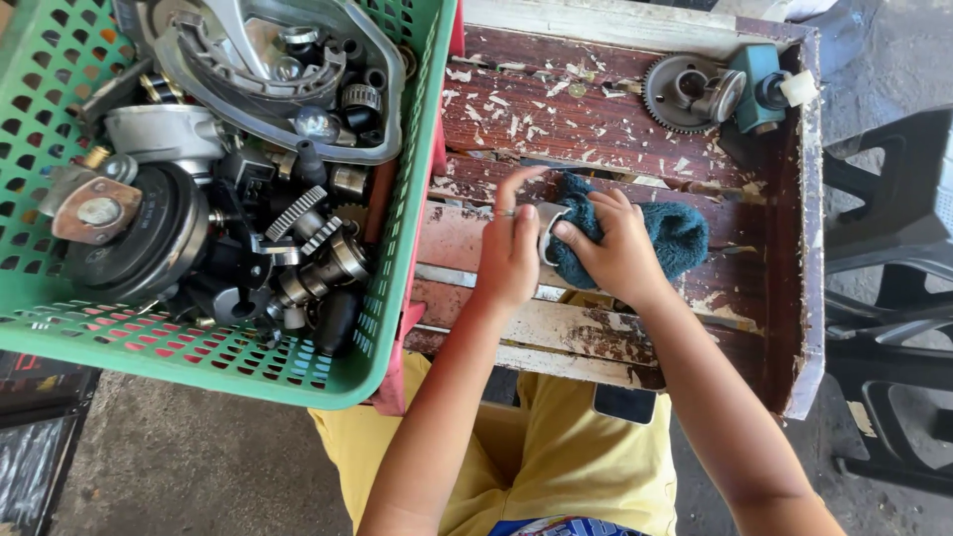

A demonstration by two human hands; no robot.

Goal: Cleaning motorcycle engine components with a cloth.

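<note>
Head view: your hands meet on a small metal part over the counter (pixel 596 119).
Your left hand (pixel 508 260) pinches the part (pixel 549 233); your right hand (pixel 620 253) presses a blue rag (pixel 680 238) against it. A green basket (pixel 392 298) of parts sits left of the grip, a gear (pixel 680 94) beyond.

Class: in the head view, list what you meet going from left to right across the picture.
Green basket of metal parts → left hand → right hand on a blue cloth → gear → black chair.
</note>
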